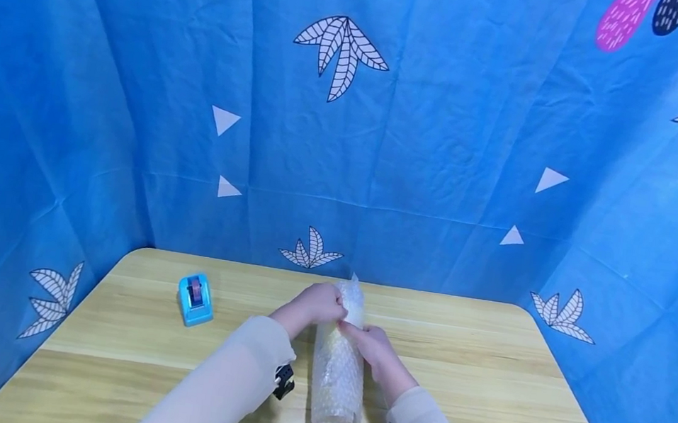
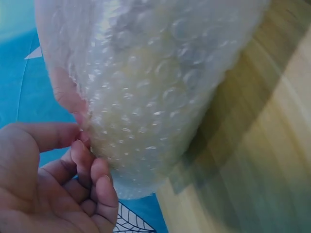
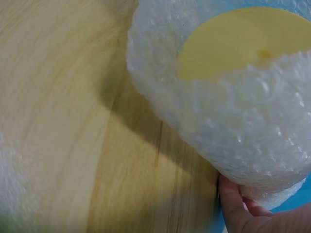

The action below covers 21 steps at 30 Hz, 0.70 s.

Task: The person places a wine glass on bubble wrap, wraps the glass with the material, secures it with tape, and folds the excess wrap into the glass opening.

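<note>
A roll of bubble wrap point(image 1: 338, 383) lies lengthwise on the table, wound around something with a yellow round face point(image 3: 238, 43), seen through its open end in the right wrist view. Over the far half of the roll, my left hand point(image 1: 320, 303) has its fingers curled, the thumb and forefinger pinching at the wrap's edge. From the right side, my right hand point(image 1: 377, 347) grips the wrap, its fingertips meeting the left ones on top. Exactly what lies between the left fingertips is too small to tell.
A blue tape dispenser point(image 1: 195, 300) stands at the left on the wooden table point(image 1: 453, 369). Blue patterned cloth point(image 1: 450, 147) hangs behind the table and along both sides.
</note>
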{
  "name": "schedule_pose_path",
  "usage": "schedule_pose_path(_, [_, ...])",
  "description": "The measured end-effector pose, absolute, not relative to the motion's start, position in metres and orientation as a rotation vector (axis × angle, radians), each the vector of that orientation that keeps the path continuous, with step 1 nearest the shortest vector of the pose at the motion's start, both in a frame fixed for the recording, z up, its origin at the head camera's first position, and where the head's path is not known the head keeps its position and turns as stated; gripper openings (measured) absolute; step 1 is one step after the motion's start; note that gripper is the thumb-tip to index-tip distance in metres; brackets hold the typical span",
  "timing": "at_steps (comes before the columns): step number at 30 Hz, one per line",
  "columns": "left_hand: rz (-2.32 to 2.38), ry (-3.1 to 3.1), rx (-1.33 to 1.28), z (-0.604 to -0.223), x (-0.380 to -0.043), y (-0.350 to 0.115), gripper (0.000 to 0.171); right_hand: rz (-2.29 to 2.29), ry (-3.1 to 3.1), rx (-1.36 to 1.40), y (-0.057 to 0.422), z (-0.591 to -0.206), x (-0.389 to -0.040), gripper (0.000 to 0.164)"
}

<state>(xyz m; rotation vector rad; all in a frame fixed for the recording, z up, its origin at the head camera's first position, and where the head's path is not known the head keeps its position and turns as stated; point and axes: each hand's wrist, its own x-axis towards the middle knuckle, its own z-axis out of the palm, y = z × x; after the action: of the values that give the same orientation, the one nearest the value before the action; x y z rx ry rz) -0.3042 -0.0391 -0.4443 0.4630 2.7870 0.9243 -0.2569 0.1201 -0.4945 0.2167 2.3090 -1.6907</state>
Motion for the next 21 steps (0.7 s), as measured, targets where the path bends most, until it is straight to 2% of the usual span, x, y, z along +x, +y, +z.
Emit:
schedule_pose_path(6, [0.97, 2.732, 0.331, -0.4378, -0.3028, -0.0409, 0.016, -1.681, 2.316, 0.217, 0.1211, -0.4934, -0.2564, 0.07])
schedule_pose_path(12, [0.97, 2.669, 0.251, -0.435, -0.3033, -0.0429, 0.022, -1.663, 2.322, 0.237, 0.1215, -0.4926, -0.257, 0.074])
schedule_pose_path(17, [0.998, 2.593, 0.22, -0.4402, -0.3083, -0.0445, 0.039, -1.657, 2.321, 0.248, 0.122, -0.4919, -0.2573, 0.073])
schedule_pose_path(21, [0.984, 2.595, 0.205, -0.4446, -0.3093, -0.0463, 0.045, -1.663, 2.314, 0.236, 0.1235, -0.4919, -0.258, 0.071])
